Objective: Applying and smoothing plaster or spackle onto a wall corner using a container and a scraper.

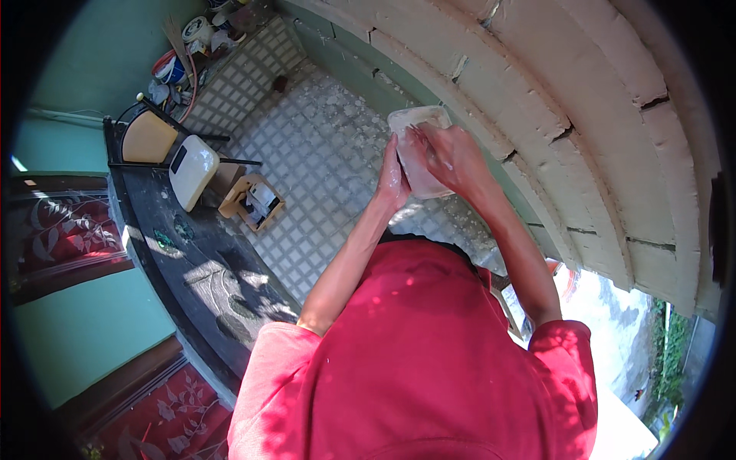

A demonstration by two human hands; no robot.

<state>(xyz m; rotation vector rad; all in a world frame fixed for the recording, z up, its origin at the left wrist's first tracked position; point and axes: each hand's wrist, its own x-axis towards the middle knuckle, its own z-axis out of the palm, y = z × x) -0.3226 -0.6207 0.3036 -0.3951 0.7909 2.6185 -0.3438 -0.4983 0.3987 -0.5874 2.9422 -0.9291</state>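
A whitish rectangular plastic tub point(429, 184) with rounded corners is held up in front of me, above the tiled floor. My left hand point(392, 182) grips its left side, thumb along the rim and the other fingers mostly hidden beneath. Over the tub's opening bends my right hand point(457, 159), its fingers drawn together and pointing down into it. Whatever those fingers hold, if anything, is too small or hidden to name. White smears mark both hands.
A pale block wall point(537, 115) stands close on the right. On the left are a dark ledge point(222, 284), a chair point(149, 138), a white panel-like object point(193, 172) and a wooden box point(230, 205) of tools. Buckets point(170, 69) and clutter sit in the far left corner.
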